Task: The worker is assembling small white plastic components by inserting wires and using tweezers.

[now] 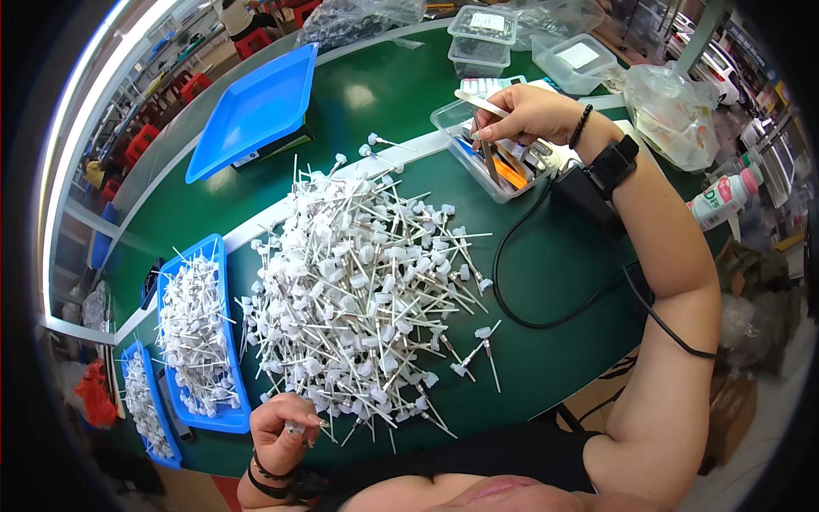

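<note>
My right hand [533, 115] reaches over a clear plastic box [502, 194] at the back right. Its fingers are pinched on a slim, pale tool [479, 103], possibly tweezers. Inside the box, orange-handled tools [510, 173] lie among other small items. My left hand [288, 427] is curled in front of the near left edge of a big pile of small white parts with thin stems [358, 282]. Something small and whitish shows between its fingers, too hidden to name.
Two blue trays of similar parts stand at the left, a larger tray [223, 341] and a smaller one [162, 401]. Farther back, another blue tray [256, 111] rests tilted. A black cable [503, 294] loops right of the pile. Lidded clear boxes [482, 43], a plastic bag [674, 111] and a bottle [725, 198] lie beyond.
</note>
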Demonstrator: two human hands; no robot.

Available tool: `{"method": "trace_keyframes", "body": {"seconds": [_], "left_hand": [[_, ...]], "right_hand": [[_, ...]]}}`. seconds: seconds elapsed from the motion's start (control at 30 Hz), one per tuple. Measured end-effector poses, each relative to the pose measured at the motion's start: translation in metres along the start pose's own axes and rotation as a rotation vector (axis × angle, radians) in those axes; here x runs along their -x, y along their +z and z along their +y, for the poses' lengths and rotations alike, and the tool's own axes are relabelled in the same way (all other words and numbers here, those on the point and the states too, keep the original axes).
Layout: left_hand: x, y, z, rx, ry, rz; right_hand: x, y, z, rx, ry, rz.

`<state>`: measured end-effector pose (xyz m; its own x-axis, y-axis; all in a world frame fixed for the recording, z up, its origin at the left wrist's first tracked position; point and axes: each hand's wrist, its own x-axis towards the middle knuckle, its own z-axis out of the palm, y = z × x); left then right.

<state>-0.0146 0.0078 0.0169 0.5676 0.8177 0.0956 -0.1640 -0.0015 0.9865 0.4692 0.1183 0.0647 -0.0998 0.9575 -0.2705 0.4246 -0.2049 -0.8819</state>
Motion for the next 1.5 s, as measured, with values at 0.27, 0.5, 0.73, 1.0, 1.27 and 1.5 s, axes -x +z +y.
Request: {"method": "trace_keyframes", "body": {"seconds": [0.27, 0.5, 0.73, 1.0, 1.27, 1.5], "left_hand": [[-0.001, -0.002, 0.000, -0.005, 0.008, -0.016], [-0.003, 0.001, 0.001, -0.027, 0.022, -0.041], [-0.002, 0.000, -0.001, -0.040, 0.025, -0.038], [-0.001, 0.003, 0.002, -0.034, -0.012, 0.030], [-0.003, 0.003, 0.000, -0.015, 0.048, -0.052], [-0.002, 0.005, 0.002, 0.003, -0.001, 0.011]], "right_hand": [[0.001, 0.004, -0.002, -0.020, -0.004, 0.063], [0.000, 0.002, 0.002, 0.013, 0.014, 0.138], [0.007, 0.002, -0.007, 0.558, -0.179, 0.380], [0.025, -0.011, 0.003, 1.028, -0.019, 0.476], [0.025, -0.020, 0.006, 0.927, 0.004, 0.545], [0.016, 0.011, 0.001, 0.932, -0.182, 0.380]]}}
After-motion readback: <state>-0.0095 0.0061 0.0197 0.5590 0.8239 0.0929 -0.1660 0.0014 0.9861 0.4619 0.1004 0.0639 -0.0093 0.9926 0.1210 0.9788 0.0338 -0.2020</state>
